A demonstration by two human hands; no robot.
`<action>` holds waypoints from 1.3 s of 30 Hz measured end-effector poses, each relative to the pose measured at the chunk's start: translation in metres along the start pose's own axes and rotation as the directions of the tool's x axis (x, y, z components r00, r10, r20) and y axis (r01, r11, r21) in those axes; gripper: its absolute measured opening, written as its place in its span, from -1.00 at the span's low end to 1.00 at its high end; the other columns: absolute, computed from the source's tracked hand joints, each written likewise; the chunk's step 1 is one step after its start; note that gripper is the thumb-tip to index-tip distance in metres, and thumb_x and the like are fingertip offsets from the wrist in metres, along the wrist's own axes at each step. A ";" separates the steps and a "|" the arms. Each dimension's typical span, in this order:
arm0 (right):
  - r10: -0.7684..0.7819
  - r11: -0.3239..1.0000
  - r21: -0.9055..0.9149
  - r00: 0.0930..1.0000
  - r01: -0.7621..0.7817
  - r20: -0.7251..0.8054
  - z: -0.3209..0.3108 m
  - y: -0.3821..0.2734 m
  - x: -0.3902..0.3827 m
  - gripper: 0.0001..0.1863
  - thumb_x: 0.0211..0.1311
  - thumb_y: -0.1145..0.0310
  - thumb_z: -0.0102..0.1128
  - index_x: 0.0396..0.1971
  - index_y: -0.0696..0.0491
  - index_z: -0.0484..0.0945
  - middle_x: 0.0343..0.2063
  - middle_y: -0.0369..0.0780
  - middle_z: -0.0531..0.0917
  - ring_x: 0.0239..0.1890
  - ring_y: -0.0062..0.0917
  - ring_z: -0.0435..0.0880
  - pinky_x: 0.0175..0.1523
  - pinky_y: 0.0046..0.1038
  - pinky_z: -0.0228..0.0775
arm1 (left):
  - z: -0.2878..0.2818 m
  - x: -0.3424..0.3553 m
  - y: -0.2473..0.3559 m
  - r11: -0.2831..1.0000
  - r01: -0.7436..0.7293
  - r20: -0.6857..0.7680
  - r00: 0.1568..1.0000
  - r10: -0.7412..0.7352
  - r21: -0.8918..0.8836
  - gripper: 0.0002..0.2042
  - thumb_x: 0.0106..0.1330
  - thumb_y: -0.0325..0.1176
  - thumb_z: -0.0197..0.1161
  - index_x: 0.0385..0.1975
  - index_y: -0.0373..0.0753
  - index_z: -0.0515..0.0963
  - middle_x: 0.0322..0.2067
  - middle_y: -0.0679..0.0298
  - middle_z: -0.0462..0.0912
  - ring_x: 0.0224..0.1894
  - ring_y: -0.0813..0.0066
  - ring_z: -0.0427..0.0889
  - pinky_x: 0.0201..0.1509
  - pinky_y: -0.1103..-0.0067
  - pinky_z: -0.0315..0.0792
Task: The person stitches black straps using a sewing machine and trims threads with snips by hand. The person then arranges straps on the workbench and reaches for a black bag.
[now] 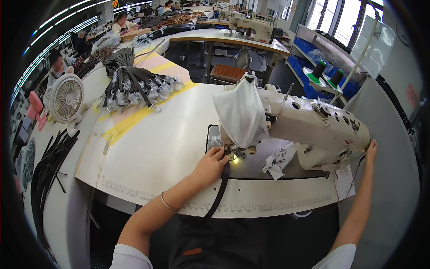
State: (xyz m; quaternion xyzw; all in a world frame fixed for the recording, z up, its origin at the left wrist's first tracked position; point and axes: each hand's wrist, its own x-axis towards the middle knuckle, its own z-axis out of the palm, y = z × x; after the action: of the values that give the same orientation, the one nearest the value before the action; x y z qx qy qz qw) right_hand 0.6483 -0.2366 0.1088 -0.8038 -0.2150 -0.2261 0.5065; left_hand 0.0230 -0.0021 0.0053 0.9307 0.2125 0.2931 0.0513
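A black strap (220, 190) runs from beneath the sewing machine's needle area down over the table's front edge. My left hand (209, 167) grips it close to the presser foot, fingers closed, beside a small lit lamp (235, 158). The sewing machine (313, 121) is cream-coloured, and a white cloth (239, 112) drapes over its head. At its far right end my right hand (371, 151) is closed round the edge of the handwheel, which is mostly hidden. A crumpled white cloth with dark specks (280, 160) lies on the machine bed under the arm.
Bundled dark straps with clear plastic-wrapped ends (130, 85) lie at the table's back left. Loose black straps (47, 179) and a white fan (67, 98) are on the left side table. Thread cones (319, 69) stand behind the machine. Other people work far left.
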 end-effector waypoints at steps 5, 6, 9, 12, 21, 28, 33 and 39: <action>0.063 0.985 -0.166 0.989 -0.040 0.136 0.001 -0.012 0.003 -0.37 0.28 -0.12 -0.33 0.01 0.15 0.36 -0.06 -0.07 0.48 0.01 -0.28 0.43 0.09 -0.37 0.20 | 0.001 0.001 -0.002 0.999 0.024 -0.016 1.000 -0.024 -0.027 -0.68 -0.08 -0.51 0.17 -0.24 -0.37 0.50 -0.10 -0.06 0.46 -0.01 0.12 0.39 0.07 0.46 0.35; 0.077 0.989 -0.137 0.990 -0.061 0.115 0.002 -0.013 -0.001 -0.37 0.29 -0.09 -0.34 0.01 0.19 0.34 -0.04 -0.05 0.47 0.02 -0.25 0.42 0.09 -0.36 0.21 | 0.001 0.002 -0.003 0.999 0.029 -0.021 0.999 -0.030 -0.027 -0.68 -0.08 -0.51 0.17 -0.24 -0.37 0.50 -0.10 -0.06 0.46 -0.01 0.12 0.39 0.07 0.46 0.35; -0.021 0.991 -0.137 0.999 0.015 -0.042 0.006 -0.011 -0.015 -0.39 0.31 -0.05 -0.34 -0.01 0.24 0.33 -0.06 -0.04 0.48 0.00 -0.25 0.44 0.06 -0.36 0.23 | 0.002 0.001 -0.004 1.000 0.023 -0.026 0.999 -0.023 -0.012 -0.68 -0.08 -0.51 0.18 -0.24 -0.36 0.50 -0.10 -0.06 0.46 -0.01 0.12 0.39 0.06 0.46 0.35; -0.034 0.999 0.005 0.969 0.036 -0.246 0.014 0.004 -0.032 -0.45 0.32 -0.01 -0.33 -0.03 0.18 0.36 -0.11 -0.07 0.51 -0.06 -0.29 0.47 0.03 -0.39 0.25 | 0.004 0.000 -0.004 1.000 0.027 -0.044 0.999 -0.027 -0.002 -0.67 -0.12 -0.58 0.18 -0.25 -0.34 0.52 -0.13 0.05 0.47 0.00 0.17 0.39 0.04 0.49 0.38; -0.088 0.988 -0.118 0.990 0.101 0.108 0.006 0.015 0.016 -0.43 0.29 -0.04 -0.28 -0.11 0.21 0.41 -0.20 -0.02 0.54 -0.13 -0.25 0.50 -0.04 -0.35 0.28 | 0.002 0.001 -0.004 1.000 -0.003 -0.036 0.999 0.004 0.031 -0.67 -0.15 -0.56 0.19 -0.26 -0.32 0.52 -0.13 0.08 0.48 -0.03 0.18 0.41 0.01 0.50 0.39; -0.036 0.981 -0.183 0.990 0.061 0.137 0.001 0.006 0.024 -0.40 0.28 -0.09 -0.30 -0.14 0.20 0.42 -0.22 -0.03 0.55 -0.17 -0.24 0.52 -0.06 -0.33 0.29 | 0.000 -0.002 0.000 0.998 -0.022 -0.063 0.998 0.026 0.057 -0.67 -0.14 -0.53 0.21 -0.27 -0.31 0.52 -0.14 0.08 0.48 -0.04 0.20 0.42 0.01 0.49 0.39; 0.312 0.935 0.129 0.938 -0.331 0.150 0.011 0.054 -0.043 -0.36 0.29 -0.12 -0.34 -0.04 0.18 0.37 -0.18 -0.15 0.55 -0.14 -0.37 0.52 -0.07 -0.41 0.31 | -0.001 -0.001 0.000 0.999 -0.012 -0.043 0.999 0.014 0.048 -0.67 -0.14 -0.52 0.22 -0.27 -0.31 0.51 -0.14 0.09 0.48 -0.03 0.20 0.41 0.01 0.49 0.39; 0.043 0.982 -0.187 0.967 0.006 0.252 -0.008 0.016 0.030 -0.33 0.28 -0.12 -0.32 0.04 0.22 0.29 -0.15 -0.06 0.52 -0.18 -0.43 0.51 -0.18 -0.46 0.37 | -0.001 -0.001 -0.001 0.998 -0.027 -0.026 0.999 0.029 0.054 -0.68 -0.16 -0.53 0.22 -0.28 -0.32 0.51 -0.14 0.08 0.48 -0.03 0.20 0.41 0.00 0.49 0.40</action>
State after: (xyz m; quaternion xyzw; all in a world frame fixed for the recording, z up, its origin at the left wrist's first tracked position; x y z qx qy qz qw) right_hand 0.6808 -0.2472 0.1177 -0.8720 -0.2487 -0.1353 0.3993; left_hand 0.0215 -0.0016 0.0056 0.9306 0.2079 0.3005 0.0196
